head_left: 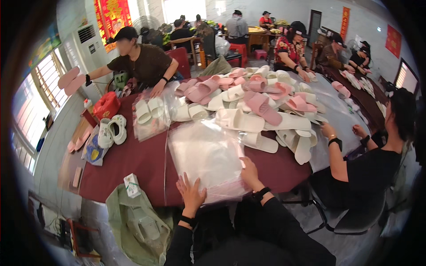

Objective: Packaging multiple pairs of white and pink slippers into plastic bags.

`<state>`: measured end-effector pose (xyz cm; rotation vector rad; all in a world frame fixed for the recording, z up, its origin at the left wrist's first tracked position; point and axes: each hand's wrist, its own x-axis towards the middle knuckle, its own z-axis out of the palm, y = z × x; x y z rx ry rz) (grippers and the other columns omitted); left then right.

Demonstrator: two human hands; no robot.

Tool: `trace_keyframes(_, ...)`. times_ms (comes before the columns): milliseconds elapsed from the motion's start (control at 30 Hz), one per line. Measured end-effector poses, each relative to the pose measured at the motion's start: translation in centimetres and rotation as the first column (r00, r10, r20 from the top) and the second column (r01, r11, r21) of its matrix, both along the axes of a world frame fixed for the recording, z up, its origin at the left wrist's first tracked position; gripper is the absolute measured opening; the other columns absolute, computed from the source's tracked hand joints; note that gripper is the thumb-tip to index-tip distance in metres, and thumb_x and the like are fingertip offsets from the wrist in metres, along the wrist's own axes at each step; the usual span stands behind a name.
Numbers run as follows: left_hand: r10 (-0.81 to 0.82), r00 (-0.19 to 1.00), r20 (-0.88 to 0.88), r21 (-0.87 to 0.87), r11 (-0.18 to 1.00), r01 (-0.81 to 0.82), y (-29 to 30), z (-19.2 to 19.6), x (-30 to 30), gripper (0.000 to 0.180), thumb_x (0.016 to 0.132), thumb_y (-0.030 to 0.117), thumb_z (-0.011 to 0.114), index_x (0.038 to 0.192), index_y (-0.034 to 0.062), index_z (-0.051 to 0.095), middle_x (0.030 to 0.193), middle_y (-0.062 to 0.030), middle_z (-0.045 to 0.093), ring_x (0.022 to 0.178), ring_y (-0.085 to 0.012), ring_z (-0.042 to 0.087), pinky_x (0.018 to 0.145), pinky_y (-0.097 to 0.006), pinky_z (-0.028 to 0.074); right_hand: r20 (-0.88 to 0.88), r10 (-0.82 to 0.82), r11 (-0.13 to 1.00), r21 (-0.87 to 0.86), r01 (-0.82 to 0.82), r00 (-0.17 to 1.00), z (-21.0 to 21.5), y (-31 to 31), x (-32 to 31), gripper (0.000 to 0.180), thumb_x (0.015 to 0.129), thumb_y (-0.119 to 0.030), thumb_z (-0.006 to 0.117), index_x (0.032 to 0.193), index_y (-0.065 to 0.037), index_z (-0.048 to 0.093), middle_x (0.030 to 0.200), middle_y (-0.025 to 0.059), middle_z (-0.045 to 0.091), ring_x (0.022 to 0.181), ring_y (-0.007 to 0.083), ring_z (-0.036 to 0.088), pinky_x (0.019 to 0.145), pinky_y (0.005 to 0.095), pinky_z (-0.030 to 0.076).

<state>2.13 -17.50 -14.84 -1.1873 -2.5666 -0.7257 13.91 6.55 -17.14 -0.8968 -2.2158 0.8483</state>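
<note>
A stack of clear plastic bags lies flat in front of me on the dark red tablecloth. My left hand rests on its near left corner with the fingers spread. At the right edge of the stack, my right hand is curled, its fingertips pinching the side of a bag. Just beyond the bags is a big heap of pink and white slippers; a white slipper and a pink slipper lie closest. Dark bands circle both my wrists.
White clogs and a red bag stand at the left. Bagged white slippers lie near a co-worker holding pink slippers. Another person sits close on my right. A green sack with a small box stands below the table.
</note>
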Motion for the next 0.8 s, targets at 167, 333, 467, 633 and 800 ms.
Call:
trace_keyframes(167, -0.207, 0.967, -0.151, -0.152, 0.971, 0.184, 0.2, 0.1, -0.4, 0.042, 0.076, 0.023, 0.058, 0.117, 0.0187, 0.058, 0.143, -0.0157, 0.032, 0.135, -0.0393, 0.020, 0.106, -0.062, 0.007, -0.009, 0.109, 0.994, -0.016, -0.109, 0.994, 0.3, -0.2, -0.9, 0.049, 0.071, 0.006, 0.047, 0.117, -0.010, 0.055, 0.129, 0.0131, 0.049, 0.112, 0.0344, 0.048, 0.095, 0.0394, 0.040)
trace_keyframes(333, -0.269, 0.959, -0.093, -0.151, 0.955, 0.253, 1.0, -1.4, -0.9, 0.041, 0.077, 0.020, 0.056, 0.118, 0.0191, 0.058, 0.133, -0.0153, 0.044, 0.126, -0.0391, 0.034, 0.103, -0.062, 0.017, 0.104, 0.148, 0.989, 0.001, -0.149, 0.984, 2.0, 0.9, -1.1, 0.042, 0.077, -0.002, 0.053, 0.118, -0.013, 0.055, 0.130, 0.0136, 0.048, 0.111, 0.0331, 0.049, 0.094, 0.0414, 0.040)
trace_keyframes(467, -0.275, 0.959, -0.065, -0.107, 0.958, 0.267, 0.8, -1.8, -1.1, 0.039, 0.079, 0.022, 0.057, 0.118, 0.0188, 0.059, 0.130, -0.0144, 0.047, 0.121, -0.0378, 0.040, 0.100, -0.061, 0.023, 0.373, 0.080, 0.961, 0.218, -0.171, 0.925, 4.4, 3.0, -0.1, 0.041, 0.076, -0.013, 0.059, 0.117, -0.015, 0.056, 0.128, 0.0157, 0.048, 0.111, 0.0330, 0.050, 0.089, 0.0434, 0.042)
trace_keyframes(633, -0.317, 0.948, -0.017, -0.094, 0.945, 0.314, 1.3, -1.0, -0.5, 0.046, 0.076, 0.039, 0.062, 0.118, 0.0196, 0.059, 0.130, -0.0135, 0.047, 0.124, -0.0364, 0.037, 0.102, -0.060, 0.020, 0.201, -0.110, 0.925, 0.378, 0.026, 0.973, 7.7, 9.3, 1.0, 0.051, 0.075, -0.026, 0.064, 0.119, -0.005, 0.052, 0.122, 0.0180, 0.052, 0.111, 0.0339, 0.049, 0.089, 0.0457, 0.040)
trace_keyframes(800, -0.277, 0.961, -0.016, -0.127, 0.954, 0.273, 0.9, -1.2, -0.7, 0.052, 0.072, 0.047, 0.064, 0.117, 0.0202, 0.059, 0.130, -0.0126, 0.047, 0.126, -0.0351, 0.036, 0.103, -0.059, 0.018, 0.159, -0.297, 0.904, 0.364, 0.224, 0.941, 8.0, 14.6, 1.0, 0.059, 0.078, -0.029, 0.063, 0.124, 0.002, 0.044, 0.127, 0.0191, 0.049, 0.115, 0.0351, 0.046, 0.093, 0.0461, 0.037)
